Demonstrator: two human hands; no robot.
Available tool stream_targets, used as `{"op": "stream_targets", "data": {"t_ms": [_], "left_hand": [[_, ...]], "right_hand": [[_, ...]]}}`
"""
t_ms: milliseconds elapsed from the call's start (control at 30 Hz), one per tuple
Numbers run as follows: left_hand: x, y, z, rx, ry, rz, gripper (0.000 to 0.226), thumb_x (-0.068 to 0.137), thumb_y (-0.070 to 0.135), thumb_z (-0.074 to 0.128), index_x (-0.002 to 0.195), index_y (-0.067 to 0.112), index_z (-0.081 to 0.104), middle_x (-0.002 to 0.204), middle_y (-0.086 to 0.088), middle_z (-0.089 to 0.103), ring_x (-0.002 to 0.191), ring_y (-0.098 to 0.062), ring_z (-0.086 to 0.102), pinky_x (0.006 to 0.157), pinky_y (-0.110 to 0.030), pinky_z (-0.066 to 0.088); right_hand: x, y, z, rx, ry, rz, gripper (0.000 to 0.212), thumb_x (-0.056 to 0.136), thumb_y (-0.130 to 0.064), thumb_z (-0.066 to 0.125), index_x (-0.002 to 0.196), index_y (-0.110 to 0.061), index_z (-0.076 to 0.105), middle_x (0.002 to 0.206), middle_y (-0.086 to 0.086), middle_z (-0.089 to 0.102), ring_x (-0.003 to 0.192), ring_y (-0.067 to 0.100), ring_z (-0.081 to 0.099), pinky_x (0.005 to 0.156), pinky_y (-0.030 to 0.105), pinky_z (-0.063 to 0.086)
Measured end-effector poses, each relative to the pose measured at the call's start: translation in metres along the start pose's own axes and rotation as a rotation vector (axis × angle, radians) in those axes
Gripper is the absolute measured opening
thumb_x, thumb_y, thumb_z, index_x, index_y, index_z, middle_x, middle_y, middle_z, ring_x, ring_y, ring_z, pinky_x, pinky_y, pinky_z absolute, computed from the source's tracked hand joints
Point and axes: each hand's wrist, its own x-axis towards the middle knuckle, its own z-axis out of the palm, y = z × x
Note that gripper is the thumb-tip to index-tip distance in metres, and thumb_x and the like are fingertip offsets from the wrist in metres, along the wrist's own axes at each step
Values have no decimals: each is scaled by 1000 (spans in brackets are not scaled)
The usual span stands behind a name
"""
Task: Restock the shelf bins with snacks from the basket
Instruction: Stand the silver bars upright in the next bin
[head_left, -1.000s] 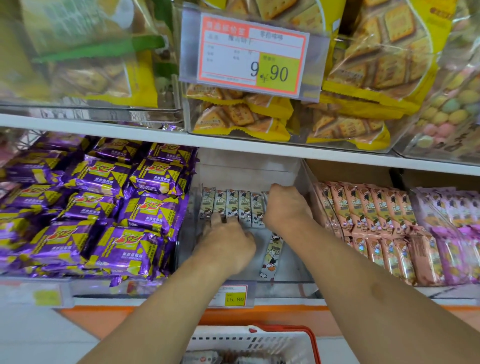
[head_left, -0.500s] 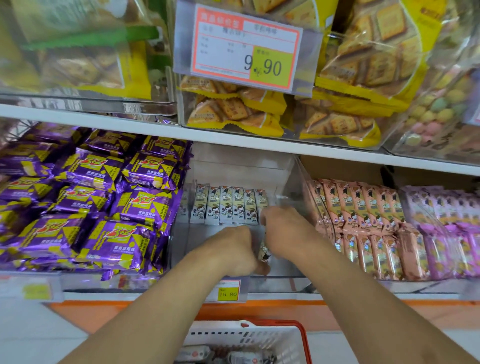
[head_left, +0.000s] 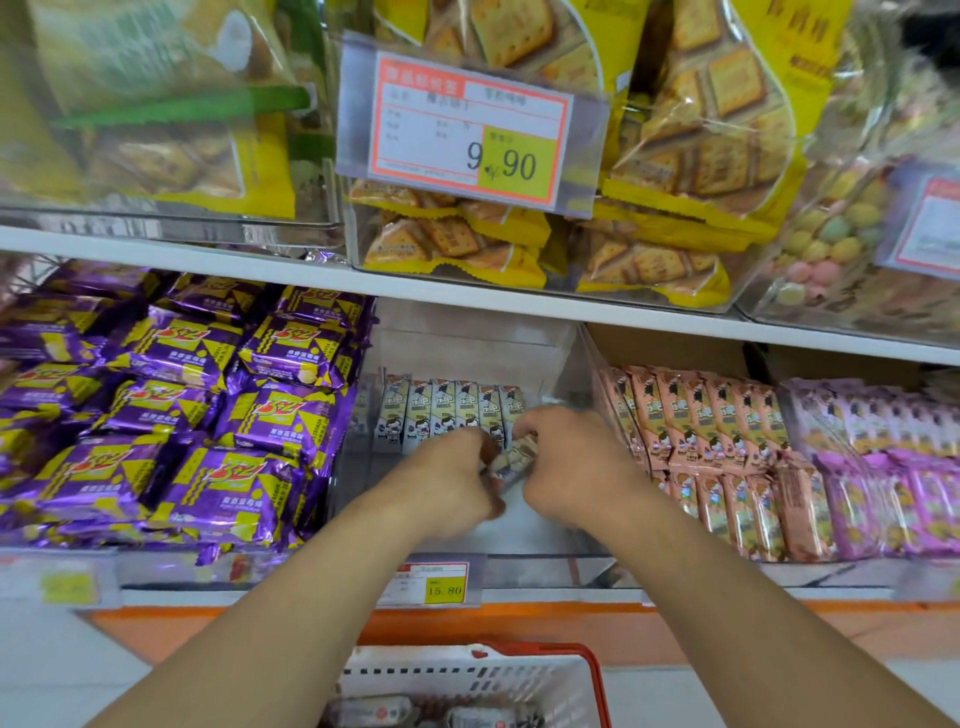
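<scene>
Clear plastic shelf bin (head_left: 467, 332) in the middle holds only one far row of cream snack bars (head_left: 447, 410), so most restocking seems left. Both hands meet inside it, the left hand (head_left: 447, 483) and right hand (head_left: 571, 467) pinching one cream bar (head_left: 511, 460). More packets wait in the near white-and-red basket (head_left: 467, 675).

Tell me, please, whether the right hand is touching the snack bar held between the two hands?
Touching. The head view shows the right hand with its fingers curled onto the snack bar, no gap between them.
</scene>
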Motion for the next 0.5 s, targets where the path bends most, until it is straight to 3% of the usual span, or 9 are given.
{"op": "stream_targets", "data": {"t_ms": [133,267,367,500], "left_hand": [[-3,-4,-5,-59,170,17,15,90,17,66,101,27,63,98,2,68,92,-18,66,72,-25,49],[-2,-3,-6,-66,348,16,37,89,13,64,124,23,57,125,-7,54,116,-29,59,94,-33,50],[-7,0,-9,42,409,-71,52,87,20,66,135,16,45,139,-12,38,133,-37,42,108,-43,41],[-14,-6,-11,155,320,-133,56,89,21,63,141,11,45,155,-14,24,146,-37,25,119,-43,32]], "right_hand": [[-1,-7,5,-195,131,-68,30,82,-16,70,111,-24,63,102,5,68,95,31,68,76,37,60],[-2,-20,3,-232,191,-35,15,89,-29,69,92,-21,57,84,5,56,94,33,70,69,34,50],[15,-25,-3,-173,220,82,20,93,-29,67,106,-14,69,104,13,70,103,37,70,77,38,55],[54,-20,0,-204,168,155,34,90,-19,69,123,-11,67,126,14,66,117,37,66,87,43,58]]}}
